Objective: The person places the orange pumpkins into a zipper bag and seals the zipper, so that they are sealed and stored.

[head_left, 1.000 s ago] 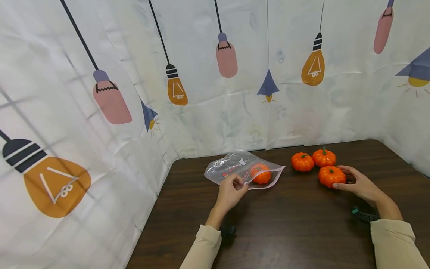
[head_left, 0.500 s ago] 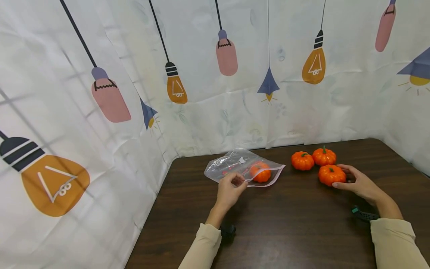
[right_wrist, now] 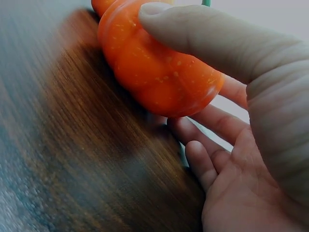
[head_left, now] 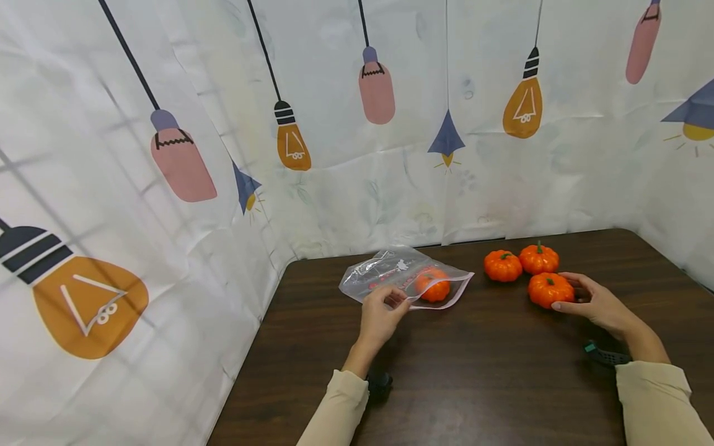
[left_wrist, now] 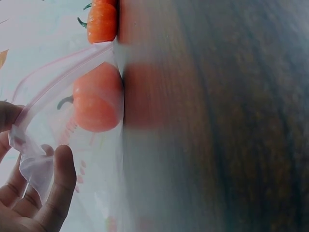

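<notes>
My left hand (head_left: 381,316) pinches the near edge of a clear zip bag (head_left: 376,269) and lifts its mouth, which faces right. One small orange pumpkin (head_left: 437,290) sits inside, near that mouth; in the left wrist view the bag's pink-edged opening (left_wrist: 72,63) rises above it. Over on the right, my right hand (head_left: 599,306) grips another small pumpkin (head_left: 549,291). Its thumb (right_wrist: 193,26) lies along the near side of the fruit, with the other fingers behind. The pumpkin's underside is close over the tabletop in the right wrist view.
Two more small pumpkins, one with its stem turned sideways (head_left: 502,266) and one upright (head_left: 538,259), stand together just behind the held one. The dark wooden table (head_left: 474,378) ends at a white curtain (head_left: 346,204) printed with lamps.
Both hands, the bag and the pumpkins keep almost the same places. The head view has tilted very slightly.
</notes>
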Available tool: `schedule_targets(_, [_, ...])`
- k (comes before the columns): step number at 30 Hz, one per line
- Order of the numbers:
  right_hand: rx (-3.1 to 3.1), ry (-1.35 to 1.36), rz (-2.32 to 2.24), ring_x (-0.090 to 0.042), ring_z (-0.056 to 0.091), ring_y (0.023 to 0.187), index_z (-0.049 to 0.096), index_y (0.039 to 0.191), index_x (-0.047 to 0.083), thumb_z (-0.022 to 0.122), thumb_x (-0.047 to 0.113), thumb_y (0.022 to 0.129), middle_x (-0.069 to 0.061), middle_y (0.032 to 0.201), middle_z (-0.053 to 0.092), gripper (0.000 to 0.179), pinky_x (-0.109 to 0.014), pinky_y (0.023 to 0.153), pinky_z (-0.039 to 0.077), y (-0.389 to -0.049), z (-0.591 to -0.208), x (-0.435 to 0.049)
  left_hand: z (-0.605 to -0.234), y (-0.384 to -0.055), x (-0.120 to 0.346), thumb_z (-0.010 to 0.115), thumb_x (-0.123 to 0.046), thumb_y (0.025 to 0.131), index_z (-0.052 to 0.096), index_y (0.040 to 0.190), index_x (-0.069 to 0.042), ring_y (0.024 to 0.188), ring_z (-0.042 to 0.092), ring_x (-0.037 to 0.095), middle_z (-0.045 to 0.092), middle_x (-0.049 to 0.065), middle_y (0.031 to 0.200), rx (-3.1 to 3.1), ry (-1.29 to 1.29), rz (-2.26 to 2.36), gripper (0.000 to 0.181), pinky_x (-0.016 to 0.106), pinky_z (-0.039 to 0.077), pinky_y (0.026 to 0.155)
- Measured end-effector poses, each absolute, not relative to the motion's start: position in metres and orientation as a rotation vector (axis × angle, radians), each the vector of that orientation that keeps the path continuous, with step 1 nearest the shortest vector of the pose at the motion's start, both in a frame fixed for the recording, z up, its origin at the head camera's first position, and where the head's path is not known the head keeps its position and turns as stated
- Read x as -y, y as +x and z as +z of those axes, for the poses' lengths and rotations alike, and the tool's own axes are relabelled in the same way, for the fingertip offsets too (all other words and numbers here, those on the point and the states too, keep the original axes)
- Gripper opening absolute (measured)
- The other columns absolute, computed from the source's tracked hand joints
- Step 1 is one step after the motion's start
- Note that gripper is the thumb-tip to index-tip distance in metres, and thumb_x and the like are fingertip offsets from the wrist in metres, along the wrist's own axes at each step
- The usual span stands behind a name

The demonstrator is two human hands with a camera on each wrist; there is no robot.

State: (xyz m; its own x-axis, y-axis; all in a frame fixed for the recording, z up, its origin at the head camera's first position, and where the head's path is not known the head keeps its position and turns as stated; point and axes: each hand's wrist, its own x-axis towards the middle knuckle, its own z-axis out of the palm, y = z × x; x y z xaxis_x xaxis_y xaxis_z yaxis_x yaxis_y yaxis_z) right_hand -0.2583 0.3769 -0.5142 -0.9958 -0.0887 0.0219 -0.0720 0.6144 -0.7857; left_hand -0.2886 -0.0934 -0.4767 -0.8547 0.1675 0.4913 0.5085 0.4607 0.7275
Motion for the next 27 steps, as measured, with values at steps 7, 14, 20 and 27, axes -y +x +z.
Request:
schedule_targets(7, [-2.822, -0.136, -1.39, 0.013, 0.044, 0.101, 0.025, 0.157, 0.0, 0.069, 0.034, 0.098, -0.035, 0.15, 0.039, 0.081, -0.026, 0.08, 0.048, -0.258, -0.513, -0.374, -0.478, -0.289, 0.094, 0.08, -0.01, 0.083, 0.076, 0.089, -0.012, 0.071, 0.065, 0.014, 0.073, 0.005, 0.082, 2.333, -0.578, -1.339, 0.008, 0.039, 0.059, 0.069])
schedule_targets(14, [-2.818, -0.135, -1.433, 0.018, 0.048, 0.095, 0.025, 0.157, -0.003, 0.069, 0.031, 0.098, -0.034, 0.149, 0.04, 0.081, -0.017, 0.077, 0.048, -0.257, -0.51, -0.371, -0.477, -0.289, 0.092, 0.08, -0.009, 0.083, 0.077, 0.09, -0.012, 0.071, 0.065, 0.014, 0.072, 0.005, 0.081, 2.335, -0.574, -1.331, 0.008, 0.04, 0.059, 0.069])
schedule_targets(20, [-2.836, -0.15, -1.438, 0.019, 0.047, 0.096, 0.026, 0.156, -0.004, 0.07, 0.029, 0.098, -0.031, 0.15, 0.04, 0.08, -0.015, 0.076, 0.047, -0.256, -0.505, -0.369, -0.477, -0.288, 0.092, 0.08, -0.009, 0.083, 0.077, 0.089, -0.013, 0.071, 0.065, 0.016, 0.07, 0.004, 0.079, 2.36, -0.559, -1.313, 0.008, 0.038, 0.059, 0.068])
schedule_targets(27, [-2.85, -0.169, -1.401, 0.011, 0.048, 0.107, 0.024, 0.158, -0.003, 0.07, 0.031, 0.097, -0.034, 0.155, 0.033, 0.083, -0.011, 0.076, 0.044, -0.258, -0.496, -0.364, -0.477, -0.288, 0.094, 0.08, -0.011, 0.083, 0.077, 0.089, -0.014, 0.071, 0.064, 0.012, 0.07, 0.003, 0.079, 2.373, -0.555, -1.288, 0.007, 0.028, 0.057, 0.067])
